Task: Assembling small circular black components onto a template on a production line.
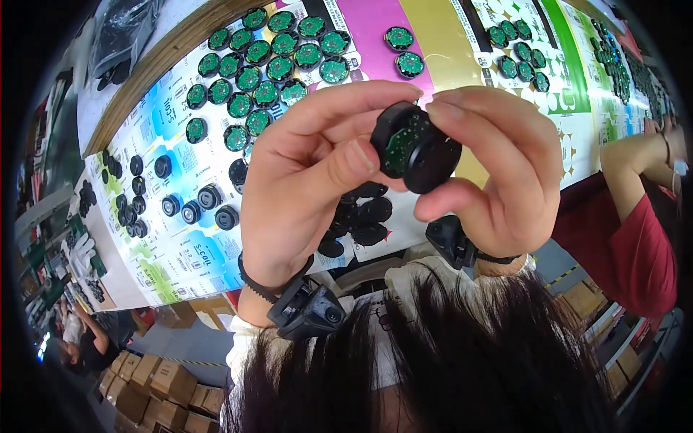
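Note:
Both my hands are raised over the table, close together. Between the thumb and fingers of my left hand (285,162) is a round black housing with a green circuit board (395,153) in it. My right hand (516,162) pinches a round black cap (434,160), tilted against the board side of the housing. The two parts touch at the upper edge and a gap shows between them lower down; whether they are joined I cannot tell. Beneath my hands lie several dark round parts (372,211), partly hidden.
Rows of black housings with green boards (280,68) cover the table's far left; more stand in a group (523,54) at the right. Black round caps (191,211) lie at the left. A wooden rail (148,72) edges the table. A co-worker's arm (628,169) is at the right.

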Motion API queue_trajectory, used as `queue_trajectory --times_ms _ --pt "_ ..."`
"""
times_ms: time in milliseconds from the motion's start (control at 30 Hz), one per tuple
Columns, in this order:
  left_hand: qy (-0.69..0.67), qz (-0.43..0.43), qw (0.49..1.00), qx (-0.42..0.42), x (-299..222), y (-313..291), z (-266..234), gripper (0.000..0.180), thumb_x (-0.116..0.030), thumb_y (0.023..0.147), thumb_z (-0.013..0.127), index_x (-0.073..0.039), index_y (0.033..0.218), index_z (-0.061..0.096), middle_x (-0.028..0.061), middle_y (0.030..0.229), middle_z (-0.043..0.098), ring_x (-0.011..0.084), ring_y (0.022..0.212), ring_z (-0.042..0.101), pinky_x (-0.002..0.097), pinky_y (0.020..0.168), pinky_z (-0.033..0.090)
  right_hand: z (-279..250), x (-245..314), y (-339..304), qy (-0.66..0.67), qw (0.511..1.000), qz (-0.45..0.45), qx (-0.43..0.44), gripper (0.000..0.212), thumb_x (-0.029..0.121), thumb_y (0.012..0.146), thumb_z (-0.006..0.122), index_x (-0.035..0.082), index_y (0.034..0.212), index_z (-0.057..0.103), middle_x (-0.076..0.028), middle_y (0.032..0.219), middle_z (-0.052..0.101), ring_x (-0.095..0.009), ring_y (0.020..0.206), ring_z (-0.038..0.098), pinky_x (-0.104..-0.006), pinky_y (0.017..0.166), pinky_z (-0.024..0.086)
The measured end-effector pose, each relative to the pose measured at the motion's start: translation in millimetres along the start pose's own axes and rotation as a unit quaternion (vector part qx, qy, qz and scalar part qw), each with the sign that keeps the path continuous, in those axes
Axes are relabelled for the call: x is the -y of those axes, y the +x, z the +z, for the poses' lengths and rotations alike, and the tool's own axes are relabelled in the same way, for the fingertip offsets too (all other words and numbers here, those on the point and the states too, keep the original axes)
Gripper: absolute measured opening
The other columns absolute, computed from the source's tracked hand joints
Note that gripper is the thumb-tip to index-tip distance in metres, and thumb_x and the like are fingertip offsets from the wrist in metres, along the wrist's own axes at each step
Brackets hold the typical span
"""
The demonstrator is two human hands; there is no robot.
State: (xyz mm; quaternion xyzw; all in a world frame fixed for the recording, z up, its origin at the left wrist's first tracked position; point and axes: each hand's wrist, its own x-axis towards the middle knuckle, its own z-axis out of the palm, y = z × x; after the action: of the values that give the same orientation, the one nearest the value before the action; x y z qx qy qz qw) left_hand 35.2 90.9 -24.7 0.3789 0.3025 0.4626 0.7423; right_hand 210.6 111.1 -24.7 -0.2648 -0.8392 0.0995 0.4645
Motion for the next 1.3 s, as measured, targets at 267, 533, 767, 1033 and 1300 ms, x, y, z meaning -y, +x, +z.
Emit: queue_trajectory --times_ms 267,533,767,1033,1300 --pt "-0.083 0.067 0.994 -0.009 10 1 1 0.039 -0.014 0.079 0.058 0.005 0.112 0.048 0.0135 0.103 0.056 0.0136 0.085 0.058 0.0224 0.073 0.047 1 -1 3 0.010 1.000 -0.016 0.018 0.054 0.030 0.058 0.068 -0.005 0.098 0.056 -0.014 0.094 0.054 -0.024 0.082 0.055 -0.0292 0.068 0.045" --pt "0.042 -0.027 0.998 -0.040 -1 -4 0 0.064 -0.037 0.074 0.061 0.008 0.115 0.041 0.0169 0.107 0.052 0.0226 0.097 0.054 0.0327 0.085 0.043 2 1 4 0.009 1.000 -0.006 0.021 0.053 0.029 0.057 0.068 -0.004 0.098 0.057 -0.013 0.095 0.053 -0.023 0.082 0.055 -0.0277 0.067 0.045" --pt "0.060 -0.015 0.997 -0.043 -3 -5 2 0.060 -0.035 0.074 0.060 0.008 0.113 0.044 0.0180 0.108 0.052 0.0238 0.097 0.053 0.0340 0.086 0.043 3 6 5 0.005 1.000 0.012 0.005 0.053 0.026 0.055 0.069 -0.003 0.097 0.058 -0.012 0.093 0.054 -0.022 0.080 0.055 -0.0271 0.065 0.045" --pt "0.107 0.039 0.992 -0.059 1 -17 2 0.042 -0.023 0.083 0.052 0.008 0.112 0.046 0.0185 0.108 0.052 0.0237 0.097 0.054 0.0333 0.086 0.042 13 6 -1 -0.001 1.000 0.016 0.000 0.052 0.022 0.051 0.070 -0.001 0.097 0.059 -0.011 0.092 0.055 -0.021 0.079 0.055 -0.0267 0.065 0.045" --pt "0.300 0.157 0.923 -0.183 6 -22 20 0.023 -0.010 0.086 0.046 0.007 0.100 0.052 0.0113 0.092 0.058 0.0152 0.083 0.056 0.0257 0.076 0.044 29 14 -1 0.105 0.991 0.072 -0.036 0.042 0.010 0.063 0.068 -0.001 0.102 0.057 -0.011 0.091 0.057 -0.018 0.078 0.056 -0.0255 0.066 0.046"
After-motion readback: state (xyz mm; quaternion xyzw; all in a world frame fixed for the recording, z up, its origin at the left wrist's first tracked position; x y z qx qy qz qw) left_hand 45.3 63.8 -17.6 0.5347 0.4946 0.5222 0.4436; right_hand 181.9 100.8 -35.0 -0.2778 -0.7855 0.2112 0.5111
